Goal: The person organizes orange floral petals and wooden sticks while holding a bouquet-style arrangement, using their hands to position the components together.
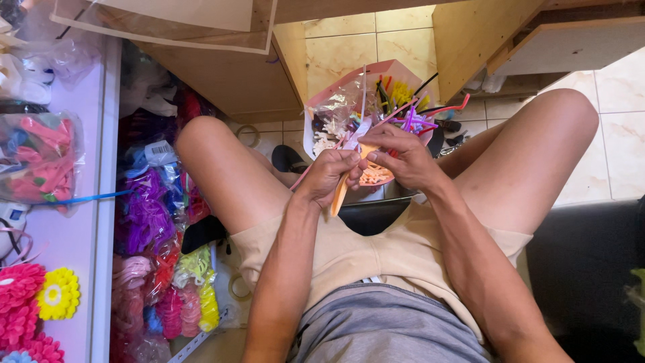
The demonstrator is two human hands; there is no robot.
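Note:
I sit with my knees apart, both hands raised between them. My left hand (pixel 330 173) grips an orange strip (pixel 340 193) that hangs down toward my lap. My right hand (pixel 396 156) pinches the same orange piece near its top, fingers curled over a pale orange lacy cut-out (pixel 373 176). Just beyond my hands stands a pink box (pixel 390 68) holding coloured pipe cleaners (pixel 411 107) and clear bags of small pale pieces (pixel 330 129).
A white table (pixel 75 269) on the left carries pink and yellow flower shapes (pixel 40 302) and bagged craft items. Bags of purple, pink and yellow material (pixel 151 222) fill the floor beside it. Wooden panels stand ahead. A black seat (pixel 584 255) lies to the right.

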